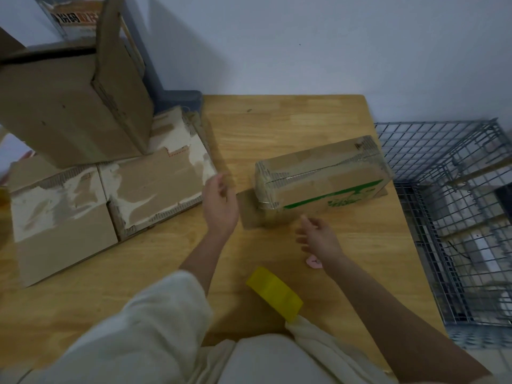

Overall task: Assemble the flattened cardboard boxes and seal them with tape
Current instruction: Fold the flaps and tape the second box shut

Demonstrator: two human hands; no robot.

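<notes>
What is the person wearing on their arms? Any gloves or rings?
Both arms wear loose cream-white sleeves, pushed up so the forearms are bare. The left sleeve bunches near the elbow; the right sleeve sits further back. The left hand and right hand have no gloves. The picture is too blurred to tell about rings.

Dim, soft light; motion-blurred throughout, edges warped.

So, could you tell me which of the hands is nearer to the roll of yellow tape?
Right. The right hand hovers just beyond the yellow tape roll, near the box with green print. The left hand is farther away, up beside that box's left end.
</notes>
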